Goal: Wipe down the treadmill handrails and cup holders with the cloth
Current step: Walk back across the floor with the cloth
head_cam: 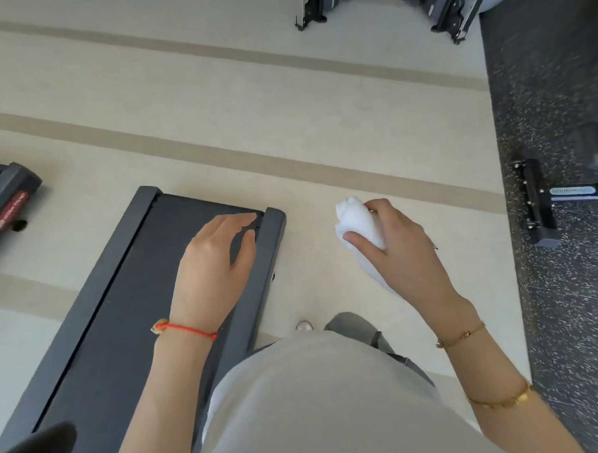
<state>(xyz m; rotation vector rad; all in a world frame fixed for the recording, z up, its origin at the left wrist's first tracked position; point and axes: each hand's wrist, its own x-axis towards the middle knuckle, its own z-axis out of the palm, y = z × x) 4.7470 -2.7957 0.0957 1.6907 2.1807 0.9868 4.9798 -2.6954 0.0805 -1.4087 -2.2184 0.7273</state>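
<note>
My right hand (pixel 398 246) grips a bunched white cloth (pixel 359 223), held in the air over the pale floor just right of the treadmill. The treadmill deck (pixel 122 285), dark with grey side rails, runs from the lower left up to its rear end near the middle of the view. My left hand (pixel 217 260) hovers over the deck's rear end with relaxed fingers and holds nothing. A dark rounded shape (pixel 36 446) at the bottom left corner may be a treadmill part. No handrails or cup holders are visible.
Another treadmill's end (pixel 5 201) sits at the far left. Two folded machines (pixel 329 2) (pixel 452 7) stand at the top. Speckled black rubber flooring (pixel 552 95) with a machine base (pixel 536 205) lies to the right. My shoe tip (pixel 303 325) shows on the beige floor.
</note>
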